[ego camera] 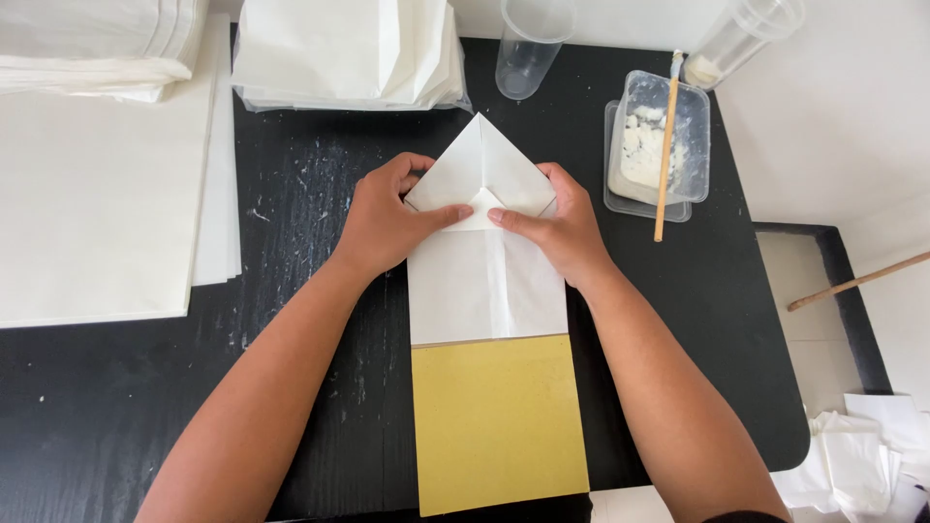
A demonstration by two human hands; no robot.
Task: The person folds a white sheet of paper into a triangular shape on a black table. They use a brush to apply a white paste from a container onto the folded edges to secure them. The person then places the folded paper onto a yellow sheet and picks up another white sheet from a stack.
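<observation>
Both hands (pixel 484 228) flat, fingertips pressing white folded paper (pixel 484 281) w/ pointed top, gold lower section.

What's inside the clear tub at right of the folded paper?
The clear tub holds lumpy white paste, with a wooden stick resting across it. The tub sits on a lid or second tray; anything beneath is hidden.

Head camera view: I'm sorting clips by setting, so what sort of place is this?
Probably a small handcraft bench for making paper bags. Both hands, left hand and right hand, press folds into a white folded sheet; stacks of white paper lie alongside, and a tub of white paste holds a brush.
</observation>
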